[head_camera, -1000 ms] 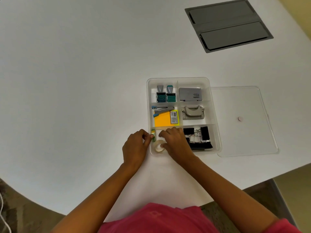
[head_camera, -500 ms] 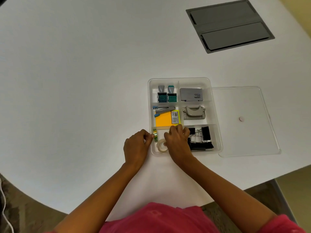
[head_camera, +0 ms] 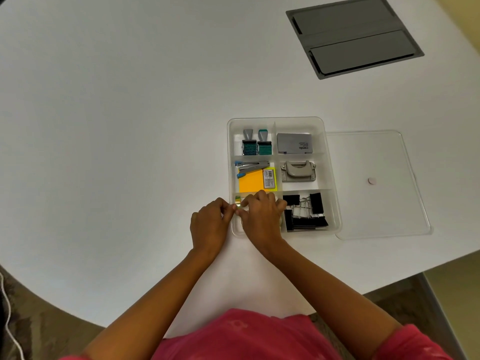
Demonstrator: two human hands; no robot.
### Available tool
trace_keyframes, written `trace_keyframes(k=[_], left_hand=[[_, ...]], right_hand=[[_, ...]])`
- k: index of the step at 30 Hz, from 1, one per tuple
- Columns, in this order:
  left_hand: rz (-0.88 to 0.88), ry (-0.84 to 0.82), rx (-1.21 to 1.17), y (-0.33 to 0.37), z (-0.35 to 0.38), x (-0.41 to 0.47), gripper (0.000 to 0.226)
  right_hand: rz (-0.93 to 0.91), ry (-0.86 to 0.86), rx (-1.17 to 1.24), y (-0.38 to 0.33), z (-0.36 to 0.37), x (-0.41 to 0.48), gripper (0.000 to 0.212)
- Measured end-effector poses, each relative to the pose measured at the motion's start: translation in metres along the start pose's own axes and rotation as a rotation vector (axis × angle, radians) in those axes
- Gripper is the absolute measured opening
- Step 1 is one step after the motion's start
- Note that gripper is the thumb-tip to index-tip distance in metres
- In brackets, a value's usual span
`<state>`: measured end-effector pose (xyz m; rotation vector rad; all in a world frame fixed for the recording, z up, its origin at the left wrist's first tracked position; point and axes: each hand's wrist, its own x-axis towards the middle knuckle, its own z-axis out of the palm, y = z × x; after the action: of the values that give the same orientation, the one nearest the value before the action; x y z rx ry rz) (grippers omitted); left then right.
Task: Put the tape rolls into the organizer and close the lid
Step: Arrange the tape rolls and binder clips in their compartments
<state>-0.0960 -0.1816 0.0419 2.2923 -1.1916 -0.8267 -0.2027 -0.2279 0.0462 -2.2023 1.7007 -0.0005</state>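
Both hands pinch together over the near-left compartment of the clear plastic organizer (head_camera: 327, 141): left hand (head_camera: 210, 224) and right hand (head_camera: 261, 216) fingertips on a small green tape roll (head_camera: 237, 201); clear lid (head_camera: 376, 183) lies beside it.

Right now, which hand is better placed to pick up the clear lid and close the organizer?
The right hand, probably. The lid lies flat on the table beside the organizer, on the right side. The left hand sits at the opposite edge and would have to cross over the open compartments.
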Motion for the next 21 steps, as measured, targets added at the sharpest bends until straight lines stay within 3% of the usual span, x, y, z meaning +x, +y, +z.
trace_keyframes(k=[6, 11, 21], left_hand=[[0.007, 0.01, -0.005, 0.0, -0.002, 0.002, 0.032], [0.016, 0.018, -0.008, -0.003, -0.001, 0.003, 0.031], [0.023, 0.048, -0.016, -0.004, 0.002, 0.004, 0.03]], right_hand=[[0.056, 0.012, 0.202, 0.001, -0.001, -0.003, 0.025], [-0.082, 0.081, 0.41, 0.014, -0.021, -0.013, 0.022], [-0.295, -0.151, 0.156, 0.027, -0.023, -0.014, 0.038]])
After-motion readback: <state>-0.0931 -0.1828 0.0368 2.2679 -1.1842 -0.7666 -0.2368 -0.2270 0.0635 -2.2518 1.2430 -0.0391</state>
